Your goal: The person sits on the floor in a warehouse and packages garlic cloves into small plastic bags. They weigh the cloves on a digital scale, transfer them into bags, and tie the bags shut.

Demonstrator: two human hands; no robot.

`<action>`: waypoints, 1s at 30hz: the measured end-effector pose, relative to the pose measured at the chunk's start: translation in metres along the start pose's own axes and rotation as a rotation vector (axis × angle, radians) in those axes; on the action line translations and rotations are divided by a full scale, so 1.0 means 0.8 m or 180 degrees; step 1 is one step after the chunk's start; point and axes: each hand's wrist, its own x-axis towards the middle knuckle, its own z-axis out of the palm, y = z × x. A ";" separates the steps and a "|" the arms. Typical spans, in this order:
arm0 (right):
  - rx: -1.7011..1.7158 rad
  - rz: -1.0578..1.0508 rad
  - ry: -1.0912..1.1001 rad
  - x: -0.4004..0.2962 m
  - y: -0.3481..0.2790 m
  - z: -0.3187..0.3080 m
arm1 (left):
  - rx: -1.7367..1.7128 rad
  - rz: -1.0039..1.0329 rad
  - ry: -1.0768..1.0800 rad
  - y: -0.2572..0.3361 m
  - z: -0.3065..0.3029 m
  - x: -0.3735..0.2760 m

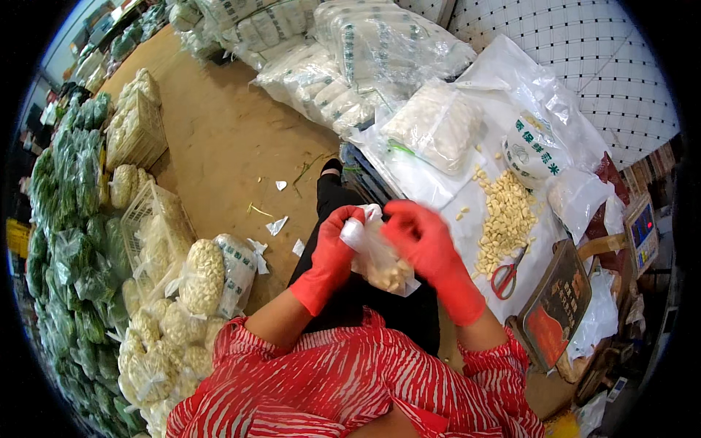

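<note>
My left hand (330,254), in a red rubber glove, grips the gathered neck of a small clear plastic bag (378,257) above my lap. Pale peeled garlic cloves sit in the bottom of the bag. Beside it, my right hand (430,252), gloved the same way, is blurred with its fingers bent. Whether those fingers pinch the plastic cannot be made out. To the right, a loose pile of peeled garlic cloves (504,219) lies on white plastic sheeting (465,219). Red-handled scissors (505,279) rest at the pile's near edge.
A weighing scale with a dark platform (556,304) and display (642,232) stands at right. Large packed bags (432,126) lie ahead. Bagged garlic (201,278), plastic crates (159,219) and bagged green vegetables (76,219) crowd the left. Scraps (277,225) litter the brown floor.
</note>
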 end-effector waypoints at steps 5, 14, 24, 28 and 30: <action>-0.2184 -0.0920 0.0209 -0.014 0.003 0.040 | 0.0058 0.0079 -0.0097 0.013 0.015 -0.020; -0.2054 -0.0634 0.0971 -0.019 0.032 0.064 | 0.0154 0.0384 -0.0223 0.011 0.002 -0.014; -0.0081 0.0796 0.0191 0.006 0.039 0.038 | -0.0453 -0.1313 -0.1381 0.031 -0.026 0.006; -0.0307 0.0201 -0.0005 -0.011 0.022 0.014 | 0.0245 -0.0711 -0.1220 0.026 -0.014 0.008; -0.1557 -0.0189 -0.0172 -0.013 -0.023 0.027 | 0.0565 0.0014 -0.1225 0.013 -0.010 0.010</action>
